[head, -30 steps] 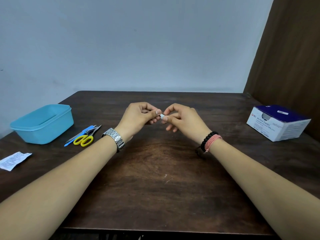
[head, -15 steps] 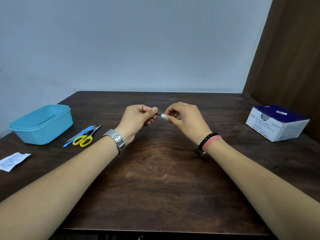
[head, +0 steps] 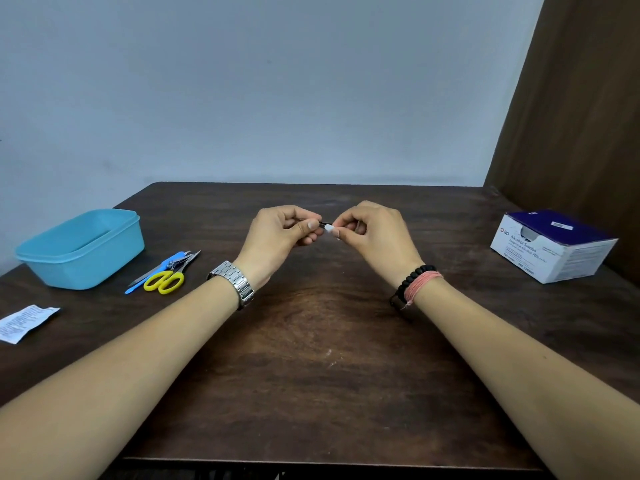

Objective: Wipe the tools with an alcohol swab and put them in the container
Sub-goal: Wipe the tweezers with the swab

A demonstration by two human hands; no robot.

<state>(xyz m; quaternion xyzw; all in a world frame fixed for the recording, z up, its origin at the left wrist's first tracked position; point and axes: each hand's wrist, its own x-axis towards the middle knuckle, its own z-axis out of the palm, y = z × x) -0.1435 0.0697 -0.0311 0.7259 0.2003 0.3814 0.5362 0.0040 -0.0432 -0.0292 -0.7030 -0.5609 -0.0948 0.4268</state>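
Tools for the task lay in two places over the dark wooden table, which filled the lower part of the view. At its far left sat the blue container, open at the top. At the far right stood a box of alcohol swabs, well apart from both hands. The left hand and the right hand were raised together above the middle of the table. The left one had its fingers curled round a thin dark tool, of which only a short end showed between the hands. The right one pinched a small white swab against that end. Just beside the container lay a cluster of yellow-handled scissors, a blue-handled tool and nail clippers, touching one another. A torn white wrapper lay near the left edge.
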